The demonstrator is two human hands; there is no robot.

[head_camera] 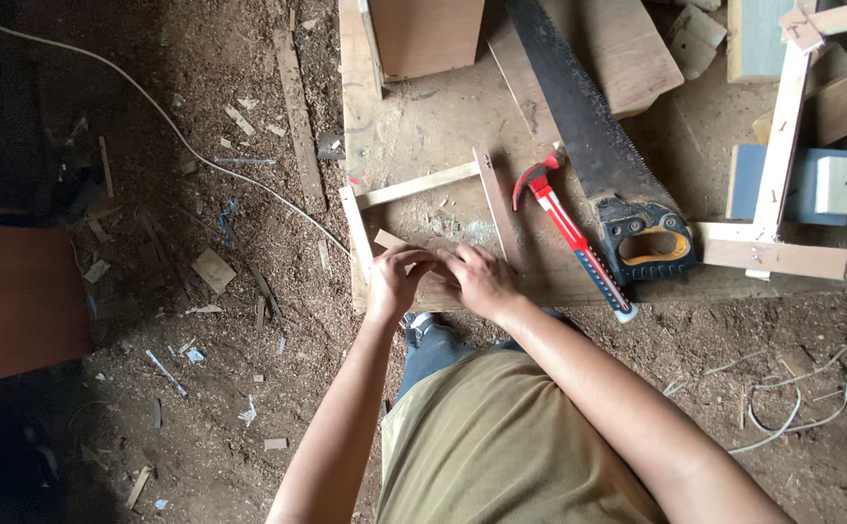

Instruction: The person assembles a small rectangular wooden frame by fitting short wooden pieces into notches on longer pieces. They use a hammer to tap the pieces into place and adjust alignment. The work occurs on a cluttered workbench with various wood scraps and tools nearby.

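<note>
Left hand (396,279) and right hand (480,278) are meeting fingertip to fingertip, curled and pinching something small I'm unable to make out, at the near edge of the frame (360,233). I'm seeing the frame directly ahead of both hands, side rails running away from me, left hand nearer its left rail. Hammer (571,233) and saw (593,136) are lying to the right.

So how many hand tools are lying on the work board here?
2: a red claw hammer right of the small wooden frame, and a black handsaw just right of the hammer. Others may be hidden among the offcuts.
</note>
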